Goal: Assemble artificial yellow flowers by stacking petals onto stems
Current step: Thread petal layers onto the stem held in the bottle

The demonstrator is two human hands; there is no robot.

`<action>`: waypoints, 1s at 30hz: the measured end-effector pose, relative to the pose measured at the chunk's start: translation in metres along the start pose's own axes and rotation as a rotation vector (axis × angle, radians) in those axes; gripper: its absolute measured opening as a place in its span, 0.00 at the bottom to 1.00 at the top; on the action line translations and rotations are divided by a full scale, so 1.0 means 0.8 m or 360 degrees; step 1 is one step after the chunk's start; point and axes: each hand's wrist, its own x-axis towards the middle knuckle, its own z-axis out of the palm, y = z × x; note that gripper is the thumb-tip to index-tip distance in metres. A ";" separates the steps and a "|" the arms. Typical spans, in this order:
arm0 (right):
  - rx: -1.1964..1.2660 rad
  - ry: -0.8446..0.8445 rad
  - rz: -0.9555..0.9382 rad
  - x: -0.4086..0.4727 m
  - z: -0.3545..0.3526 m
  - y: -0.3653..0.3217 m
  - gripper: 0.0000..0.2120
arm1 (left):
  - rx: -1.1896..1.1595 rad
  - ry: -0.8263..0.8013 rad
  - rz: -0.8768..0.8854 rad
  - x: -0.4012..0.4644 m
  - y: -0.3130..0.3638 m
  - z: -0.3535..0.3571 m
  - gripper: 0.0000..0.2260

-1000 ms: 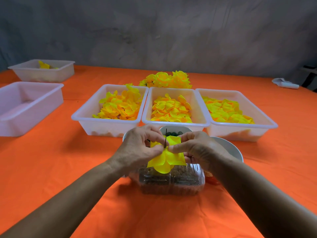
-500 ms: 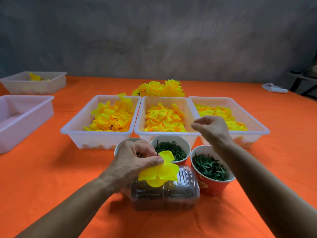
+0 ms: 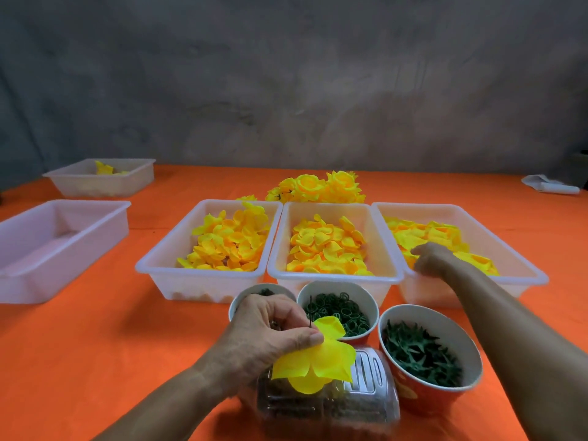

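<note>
My left hand (image 3: pixel 270 332) pinches a half-built yellow flower (image 3: pixel 315 361) on a thin dark stem (image 3: pixel 310 324), held above a clear plastic box (image 3: pixel 331 405). My right hand (image 3: pixel 428 257) reaches down into the right white tray (image 3: pixel 521 268), its fingers among the yellow petals (image 3: pixel 445 233); whether it holds one is hidden. Two more trays of petals sit beside it, the middle tray (image 3: pixel 276 249) and the left tray (image 3: pixel 159 256).
Three cups stand in front of the trays: green rings (image 3: pixel 337 310), green calyxes (image 3: pixel 423 354), and one (image 3: pixel 241 297) behind my left hand. Finished yellow flowers (image 3: pixel 318 187) lie behind the trays. Two white trays (image 3: pixel 41 249) (image 3: pixel 98 176) sit at the left on the orange table.
My right hand let go of the flower and moved right and forward into the right tray. My left hand kept the flower in about the same place.
</note>
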 end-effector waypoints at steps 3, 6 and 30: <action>0.0006 0.0075 0.0023 0.004 0.001 -0.004 0.17 | -0.0006 0.0012 -0.0005 -0.001 0.001 0.000 0.08; 0.0251 0.0332 0.0126 0.005 0.012 -0.002 0.10 | -0.0010 0.0009 -0.0002 -0.003 0.002 0.000 0.09; 0.2745 0.0647 -0.0001 -0.092 -0.048 0.008 0.11 | -0.0021 -0.0018 -0.0041 -0.004 0.000 -0.001 0.07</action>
